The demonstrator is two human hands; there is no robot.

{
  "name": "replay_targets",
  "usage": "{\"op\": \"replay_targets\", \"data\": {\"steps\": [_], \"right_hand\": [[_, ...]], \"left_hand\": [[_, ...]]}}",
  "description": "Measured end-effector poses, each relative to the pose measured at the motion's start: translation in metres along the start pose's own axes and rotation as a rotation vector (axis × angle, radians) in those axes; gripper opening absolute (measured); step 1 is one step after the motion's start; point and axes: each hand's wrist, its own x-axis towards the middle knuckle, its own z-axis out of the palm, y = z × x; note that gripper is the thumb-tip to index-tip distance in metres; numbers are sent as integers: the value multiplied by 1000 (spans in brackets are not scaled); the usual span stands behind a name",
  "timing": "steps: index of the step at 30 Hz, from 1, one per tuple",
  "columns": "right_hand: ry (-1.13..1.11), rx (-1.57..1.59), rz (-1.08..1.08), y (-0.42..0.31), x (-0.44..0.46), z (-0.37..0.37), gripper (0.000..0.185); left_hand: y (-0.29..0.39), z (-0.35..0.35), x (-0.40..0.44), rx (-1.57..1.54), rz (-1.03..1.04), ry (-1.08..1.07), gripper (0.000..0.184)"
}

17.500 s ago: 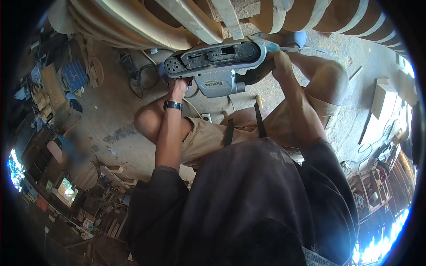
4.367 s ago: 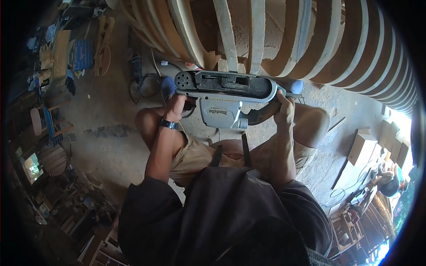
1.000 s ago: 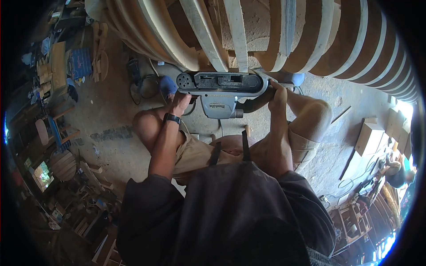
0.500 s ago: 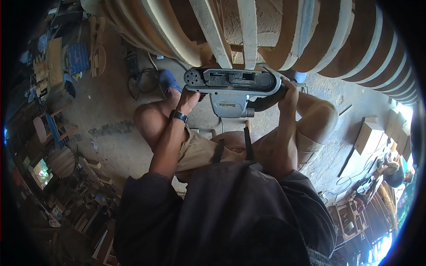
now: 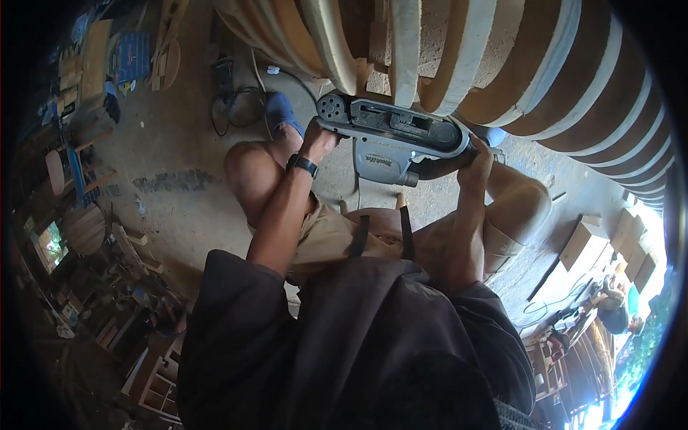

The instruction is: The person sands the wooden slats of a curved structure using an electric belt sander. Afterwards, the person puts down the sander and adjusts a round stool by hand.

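A grey and black belt sander (image 5: 385, 159) is held between my hands in front of my knees, its long side toward me. My left hand (image 5: 320, 141), with a black watch on the wrist, is closed on its left end. At the other end, my right hand (image 5: 479, 155) wraps around the sander's right side; some fingers are hidden behind the body. The sander's far side is against or very near the curved wooden slats (image 5: 456, 68) of a large ribbed piece, and the contact itself is hidden.
Behind my left foot a black power tool (image 5: 223, 77) and cables lie on the concrete floor (image 5: 172, 154). Boards and a blue item (image 5: 133, 59) are at the upper left. Wooden blocks (image 5: 584, 242) stand at the right, with another person (image 5: 614, 317) beyond them.
In view, the sander and both hands have shifted slightly right, and the sander's right end has tilted lower. The slats and floor have shifted too as my head turned. Both hands keep their grip.
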Motion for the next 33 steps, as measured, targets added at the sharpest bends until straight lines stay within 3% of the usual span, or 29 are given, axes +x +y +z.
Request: {"op": "replay_targets", "data": {"steps": [6, 8, 14, 15, 16, 19, 22, 24, 26, 28, 30, 32, 33], "right_hand": [[14, 10, -15, 2, 0, 3, 22], [36, 3, -12, 5, 6, -1, 21], [31, 61, 74, 7, 16, 2, 17], [44, 71, 106, 9, 21, -1, 16], [57, 84, 138, 8, 17, 2, 15], [117, 87, 117, 10, 17, 1, 11], [145, 92, 71, 9, 13, 3, 10], [128, 32, 60, 5, 7, 4, 10], [86, 42, 33, 7, 8, -4, 15], [16, 18, -10, 2, 0, 0, 16], [35, 40, -8, 2, -3, -2, 16], [-6, -40, -55, 2, -3, -6, 16], [-3, -37, -53, 3, -4, -6, 16]], "left_hand": [[0, 3, 4, 49, -42, -47, 24], [15, 1, 5, 4, -200, -31, 24], [-19, 16, 9, 105, -162, -36, 23], [25, 2, 8, -77, -355, -40, 22], [19, 7, 10, -66, -346, -60, 22], [-47, 29, -2, -718, -348, 117, 21], [-93, 25, -8, -523, -518, -36, 28], [-160, 27, -15, -444, -472, -114, 28], [-155, 24, -16, -467, -510, -126, 28], [-52, 9, -13, -590, -605, -35, 26], [-9, 4, -7, -576, -595, -29, 26], [-17, 6, -7, -546, -508, -49, 22], [-43, 8, -10, -661, -637, -23, 22]]}}
